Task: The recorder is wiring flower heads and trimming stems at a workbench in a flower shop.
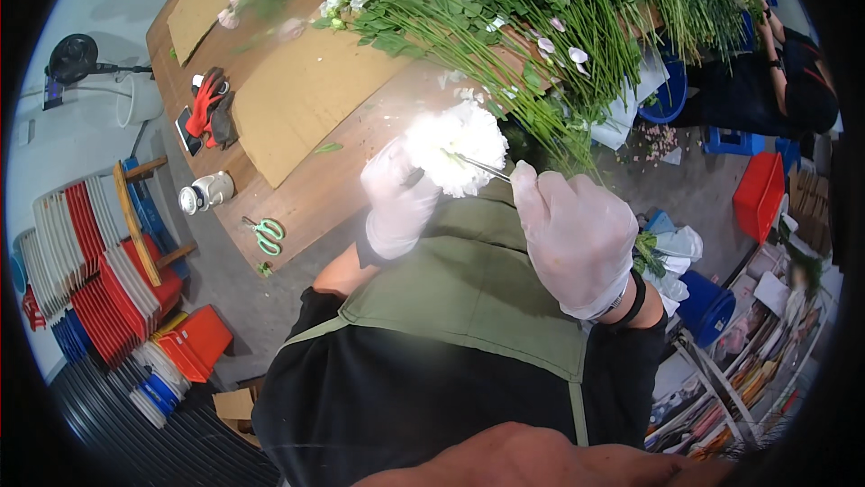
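Bench (333, 194): wood top, ahead of the person. Pile of green stems (514, 50): far right part of it. Cardboard sheet (306, 95): flat, left of the stems. Gloved right hand (577, 239): grip pinched closed. Gloved left hand (396, 199): grip closed, fingertips partly hidden. White flower (450, 140): in left grip, between the hands. Green-handled scissors (269, 236): bench's near left corner. Metal tweezers (489, 169): in right grip, tips at the petals.

A head-worn fisheye looks down at both hands (578, 236) from nearby.
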### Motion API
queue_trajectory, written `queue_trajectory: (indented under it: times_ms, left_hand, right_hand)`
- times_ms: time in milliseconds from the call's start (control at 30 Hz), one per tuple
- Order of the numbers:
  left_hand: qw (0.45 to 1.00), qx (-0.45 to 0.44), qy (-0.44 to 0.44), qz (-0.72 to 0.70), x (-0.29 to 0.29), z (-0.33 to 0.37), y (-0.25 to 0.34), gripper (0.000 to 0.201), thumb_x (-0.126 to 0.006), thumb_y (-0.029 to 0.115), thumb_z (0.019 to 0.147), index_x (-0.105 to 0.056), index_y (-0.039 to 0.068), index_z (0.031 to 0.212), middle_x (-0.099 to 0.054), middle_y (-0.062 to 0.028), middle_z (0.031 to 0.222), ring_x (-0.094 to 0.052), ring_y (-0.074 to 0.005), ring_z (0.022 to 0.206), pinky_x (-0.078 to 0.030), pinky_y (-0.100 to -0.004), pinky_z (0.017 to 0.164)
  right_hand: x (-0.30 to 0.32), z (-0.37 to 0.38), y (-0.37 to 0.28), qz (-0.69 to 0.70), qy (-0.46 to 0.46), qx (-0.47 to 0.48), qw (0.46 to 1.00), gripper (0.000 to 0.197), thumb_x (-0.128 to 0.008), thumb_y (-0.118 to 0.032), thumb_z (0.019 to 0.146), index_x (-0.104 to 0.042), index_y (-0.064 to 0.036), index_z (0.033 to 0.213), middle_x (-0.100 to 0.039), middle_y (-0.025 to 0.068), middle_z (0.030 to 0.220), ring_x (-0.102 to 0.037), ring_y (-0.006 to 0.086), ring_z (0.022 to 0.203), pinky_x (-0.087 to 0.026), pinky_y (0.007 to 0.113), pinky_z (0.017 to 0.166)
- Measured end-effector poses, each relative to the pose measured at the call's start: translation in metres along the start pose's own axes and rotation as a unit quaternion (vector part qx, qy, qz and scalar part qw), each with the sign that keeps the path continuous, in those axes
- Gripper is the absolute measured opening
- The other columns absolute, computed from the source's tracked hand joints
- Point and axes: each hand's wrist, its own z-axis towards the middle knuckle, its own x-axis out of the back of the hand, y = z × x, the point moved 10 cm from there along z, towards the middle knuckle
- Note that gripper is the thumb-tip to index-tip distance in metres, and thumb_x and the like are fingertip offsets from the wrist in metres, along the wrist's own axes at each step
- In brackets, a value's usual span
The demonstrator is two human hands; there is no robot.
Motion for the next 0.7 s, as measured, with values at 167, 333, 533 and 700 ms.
queue_trajectory:
  times_ms: [167, 333, 533, 700]
  left_hand:
    - [0.999, -0.020, -0.022, 0.016, -0.002, 0.005, 0.014, 0.023, -0.079, -0.004, 0.085, -0.073, -0.001, 0.106, -0.075, -0.0128, 0.106, -0.070, -0.0190, 0.095, -0.055, -0.0341, 0.088]
    - [0.998, 0.051, 0.001, -0.039, 0.002, -0.001, -0.009, 0.022, -0.078, -0.004, 0.085, -0.073, -0.005, 0.106, -0.075, -0.0091, 0.105, -0.069, -0.0156, 0.095, -0.055, -0.0323, 0.086]
    - [0.998, 0.051, 0.007, -0.025, 0.004, -0.002, -0.007, 0.018, -0.076, -0.004, 0.085, -0.074, -0.005, 0.104, -0.075, -0.0073, 0.102, -0.068, -0.0136, 0.092, -0.054, -0.0305, 0.084]
    - [0.998, 0.048, 0.016, -0.024, 0.004, -0.001, -0.005, 0.017, -0.075, -0.006, 0.086, -0.074, -0.004, 0.103, -0.075, -0.0066, 0.101, -0.068, -0.0128, 0.090, -0.054, -0.0298, 0.083]
  right_hand:
    - [-0.002, 0.002, -0.001, -0.014, 0.008, -0.007, 1.000, 0.025, -0.075, -0.002, 0.083, -0.072, -0.0044, 0.108, -0.045, 0.0035, 0.069, -0.051, 0.0185, 0.056, -0.040, 0.033, 0.046]
    - [-0.004, 0.004, 0.001, -0.003, 0.014, -0.015, 1.000, 0.023, -0.076, -0.004, 0.083, -0.072, -0.0059, 0.105, -0.045, 0.0032, 0.068, -0.052, 0.0184, 0.056, -0.040, 0.033, 0.046]
    - [-0.005, 0.007, 0.002, -0.017, 0.039, -0.025, 0.999, 0.012, -0.077, -0.011, 0.085, -0.066, -0.0081, 0.081, -0.045, 0.0027, 0.066, -0.048, 0.0185, 0.050, -0.037, 0.034, 0.042]
    - [-0.013, 0.002, 0.000, -0.038, 0.030, -0.015, 0.999, 0.011, -0.076, -0.013, 0.086, -0.067, -0.0096, 0.082, -0.043, 0.0022, 0.065, -0.048, 0.0179, 0.050, -0.037, 0.034, 0.041]
